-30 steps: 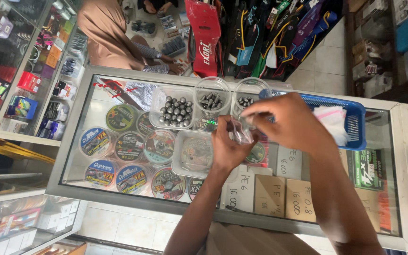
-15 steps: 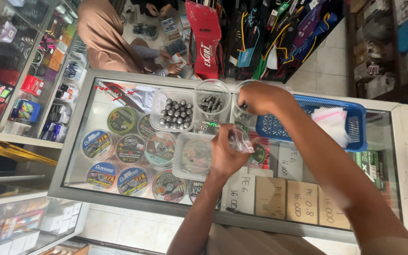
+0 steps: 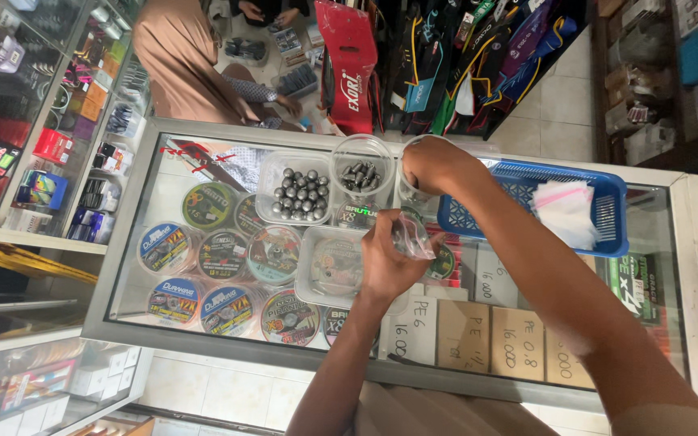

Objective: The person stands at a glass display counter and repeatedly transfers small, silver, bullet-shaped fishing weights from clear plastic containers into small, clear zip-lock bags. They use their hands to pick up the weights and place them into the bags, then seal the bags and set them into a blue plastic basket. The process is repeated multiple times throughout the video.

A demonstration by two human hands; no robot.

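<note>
Meanwhile, at a glass display counter (image 3: 203, 339), a person's left hand (image 3: 385, 262) pinches a small clear plastic bag (image 3: 412, 238) between thumb and fingertips, holding it just above the glass with its mouth turned toward the far side of the counter. The right hand (image 3: 438, 165) reaches beyond the bag, its fingers curled down into a clear round tub (image 3: 408, 192) that stands on the glass; what those fingers grip, if anything, cannot be told, since the hand itself covers the tub's inside. Taking the bag as the landmark, the right hand lies directly past it, away from the body, with only a short gap between the two, and the right forearm runs diagonally back over the counter beside the bag. On the far left of the bag stand a second round tub of dark cone-shaped sinkers (image 3: 362, 173) and, left of that, a square tub of round lead balls (image 3: 296, 194). An empty square tub (image 3: 334, 266) sits touching the left hand's near-left side. A blue plastic basket (image 3: 607, 234) with a stack of clear bags (image 3: 565, 211) inside lies to the bag's right. Another person in a tan garment (image 3: 179, 56) crouches well beyond the counter.
</note>
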